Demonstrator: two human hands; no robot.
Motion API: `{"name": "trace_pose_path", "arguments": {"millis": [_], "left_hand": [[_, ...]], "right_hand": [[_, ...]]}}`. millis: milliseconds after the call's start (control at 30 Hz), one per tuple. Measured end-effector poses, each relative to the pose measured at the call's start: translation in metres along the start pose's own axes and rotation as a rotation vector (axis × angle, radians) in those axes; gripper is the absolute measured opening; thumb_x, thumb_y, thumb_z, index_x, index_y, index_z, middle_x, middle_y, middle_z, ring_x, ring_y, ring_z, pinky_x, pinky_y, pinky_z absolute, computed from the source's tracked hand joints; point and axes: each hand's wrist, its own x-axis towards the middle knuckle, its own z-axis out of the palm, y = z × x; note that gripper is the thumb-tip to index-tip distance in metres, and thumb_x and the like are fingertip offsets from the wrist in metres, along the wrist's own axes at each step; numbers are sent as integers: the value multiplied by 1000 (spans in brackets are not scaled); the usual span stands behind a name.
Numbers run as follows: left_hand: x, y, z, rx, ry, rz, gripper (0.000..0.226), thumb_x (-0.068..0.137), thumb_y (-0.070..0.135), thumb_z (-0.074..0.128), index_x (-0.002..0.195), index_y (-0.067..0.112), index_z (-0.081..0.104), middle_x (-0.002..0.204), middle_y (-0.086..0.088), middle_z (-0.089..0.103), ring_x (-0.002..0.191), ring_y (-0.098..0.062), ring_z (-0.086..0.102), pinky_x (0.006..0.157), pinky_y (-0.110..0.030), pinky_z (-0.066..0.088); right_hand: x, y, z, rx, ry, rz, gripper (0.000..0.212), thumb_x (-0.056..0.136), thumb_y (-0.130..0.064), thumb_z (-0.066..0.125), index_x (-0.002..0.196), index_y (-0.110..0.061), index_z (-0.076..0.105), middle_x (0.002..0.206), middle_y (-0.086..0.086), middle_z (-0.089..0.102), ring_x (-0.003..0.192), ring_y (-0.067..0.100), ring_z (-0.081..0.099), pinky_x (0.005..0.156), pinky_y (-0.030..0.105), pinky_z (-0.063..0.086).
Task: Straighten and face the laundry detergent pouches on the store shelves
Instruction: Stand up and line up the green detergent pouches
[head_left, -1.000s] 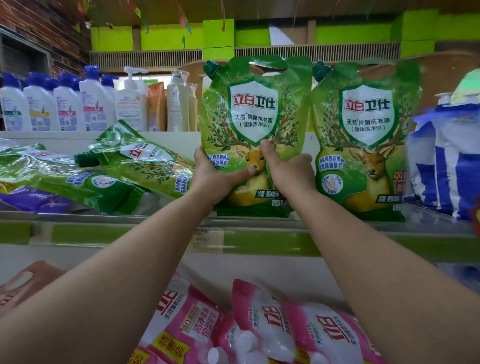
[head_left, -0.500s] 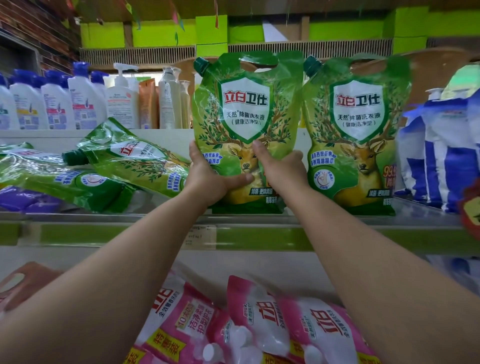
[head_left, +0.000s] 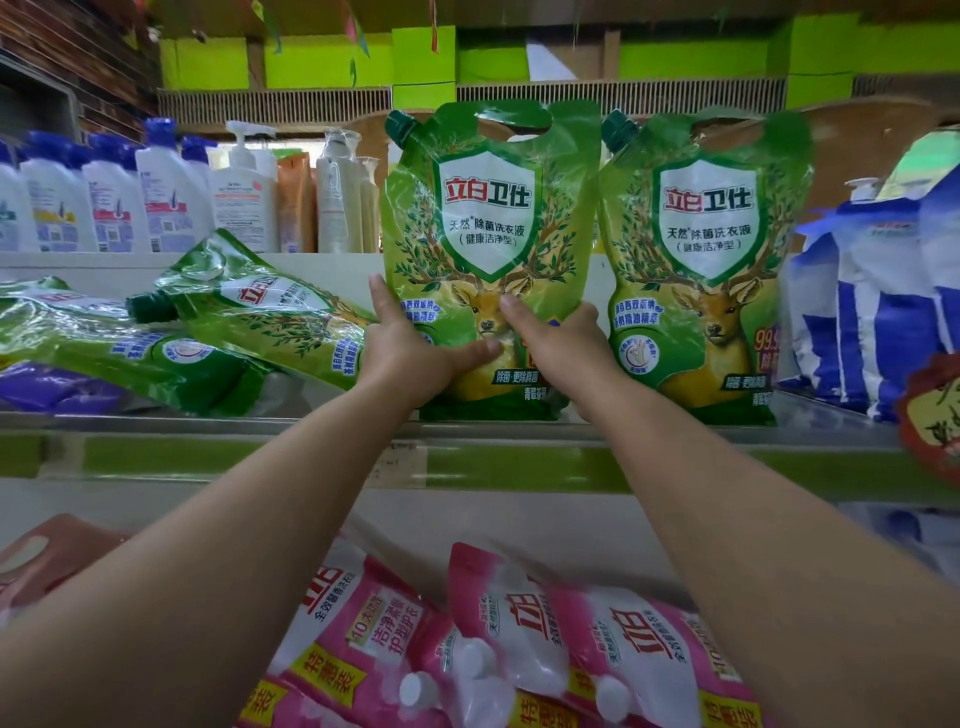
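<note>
Shelf: the upper shelf (head_left: 311, 415) has a metal board with a green strip along its front edge; the green pouches stand or lie on it.
Lower shelf goods: pink pouches (head_left: 519, 639) lie below, with white caps toward the camera.
Fallen pouches: two green pouches (head_left: 270, 317) lie on their sides at the left part of the shelf, dark caps pointing left.
Neighbour pouch: a second green pouch (head_left: 706, 260) stands upright just right of the held one, label to the front, touching it at the side.
Held pouch: the green detergent pouch (head_left: 488, 228) stands upright in the middle of the shelf, label facing the camera, its bottom at the shelf front edge.
Left hand (head_left: 410, 348): it grips the lower left edge of the held pouch, thumb lying across the front, fingers behind the side.
Right hand (head_left: 561, 338): it grips the lower right part, thumb on the front near the deer picture, other fingers curled round the right edge.
Pouch and grip: most of the pouch rises above both hands; only its bottom band shows under them.
</note>
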Motion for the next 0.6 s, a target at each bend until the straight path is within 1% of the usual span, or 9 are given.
{"name": "trace_pose_path", "arguments": {"millis": [67,133,200,267,333,400,500,567,600], "left_hand": [[-5,4,2,58,42,2,136,61,60,80,149,34,-21,157,-16,17,141,-37,26,109,-52,30],[-12,9,6,119,51,-4,129,67,61,76,149,35,-20,157,-18,9,142,-40,20,110,-55,27],[-18,15,11,125,5,-12,122,71,63,70,149,34,-18,159,-17,-1,144,-43,12,111,-58,24],[-20,20,14,96,-31,-23,118,74,62,68,150,33,-17,159,-16,-5,144,-43,9,112,-59,23],[-17,23,14,61,-42,-39,116,75,59,69,150,34,-15,159,-16,-5,144,-43,10,112,-59,24],[-12,21,12,26,-57,-43,116,75,54,72,151,34,-13,160,-16,-2,143,-44,15,112,-57,28],[-7,19,11,-32,-86,-37,116,74,54,73,151,34,-11,159,-17,5,138,-44,26,104,-51,42],[-3,18,13,-66,-102,-37,115,73,58,71,151,35,-10,158,-17,10,135,-45,33,97,-50,48],[0,18,15,-81,-111,-38,115,73,59,71,151,35,-10,158,-17,10,134,-45,33,97,-52,49]], "right_hand": [[-1,0,0,13,-11,-1,98,79,-65,57,147,-9,14,147,10,38,126,29,45,89,33,42],[-1,-1,0,19,-17,4,97,80,-64,57,147,-8,14,146,10,38,126,30,45,93,33,44],[-2,-3,0,24,-21,11,96,80,-63,58,146,-9,15,144,11,40,124,31,47,97,40,46],[-4,-4,-1,42,-25,12,93,80,-62,58,144,-9,18,141,11,43,121,31,50,96,46,48],[-6,-5,-1,44,-15,-4,89,81,-63,56,142,-9,22,138,11,45,119,30,51,95,45,48],[-8,-6,-1,39,-5,-14,85,83,-64,52,141,-8,23,137,11,46,119,30,50,94,40,48],[-9,-6,-3,29,-1,-16,76,87,-60,48,140,-9,26,134,10,48,113,27,53,78,30,45],[-10,-5,-5,28,-4,-28,66,90,-56,49,134,-11,31,116,5,52,89,18,55,60,24,41],[-11,-4,-6,32,-7,-35,61,90,-54,49,132,-12,32,106,1,51,78,11,51,54,22,38]]}}
